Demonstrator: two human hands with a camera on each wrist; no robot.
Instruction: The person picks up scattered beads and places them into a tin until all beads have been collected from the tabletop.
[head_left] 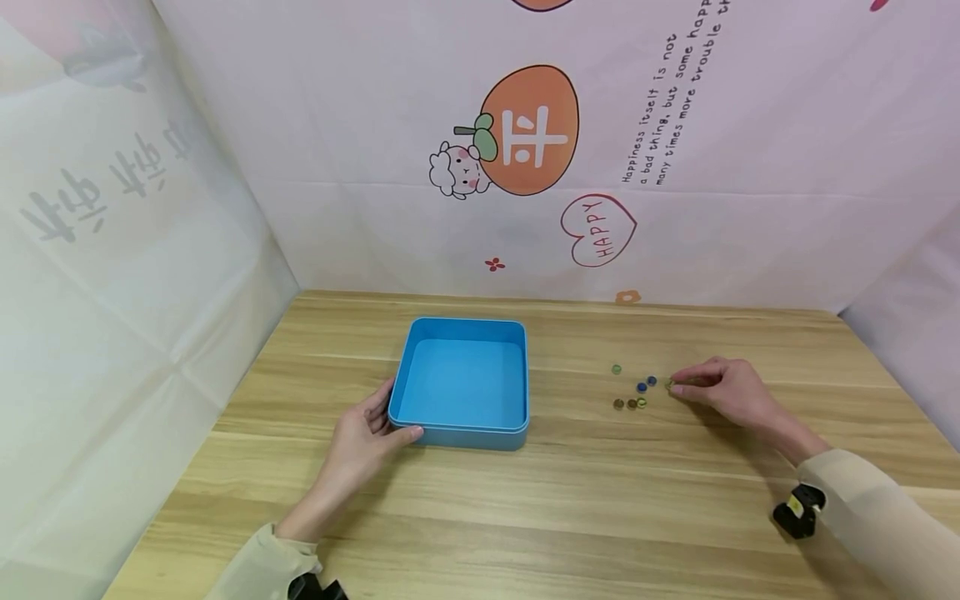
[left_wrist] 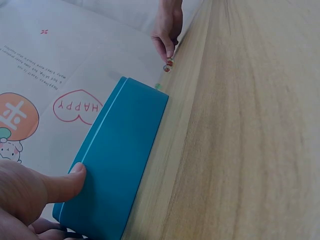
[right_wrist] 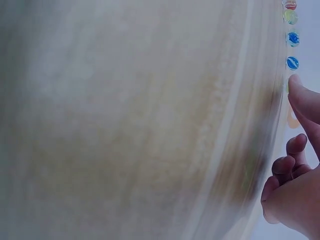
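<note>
A square blue box (head_left: 459, 438) without a lid stands on the wooden table, its inside bare. My left hand (head_left: 358, 446) holds its front left corner, thumb on the front wall and fingers along the left side. To the right lie several small glass marbles: a green one (head_left: 617, 368), blue ones (head_left: 641, 387), brownish ones (head_left: 618, 404) and a yellowish one (head_left: 642, 402). At the right end of this group my right hand (head_left: 731, 392) pinches a yellow-green marble (head_left: 671, 384) between thumb and fingertips, down at the tabletop. The thumb mostly covers that marble in the right wrist view.
The wooden table (head_left: 570, 517) ends at the back against a printed white cloth (head_left: 360, 242). Another white cloth (head_left: 112, 317) hangs along the left side. Between the box and the marbles lies a strip of bare wood.
</note>
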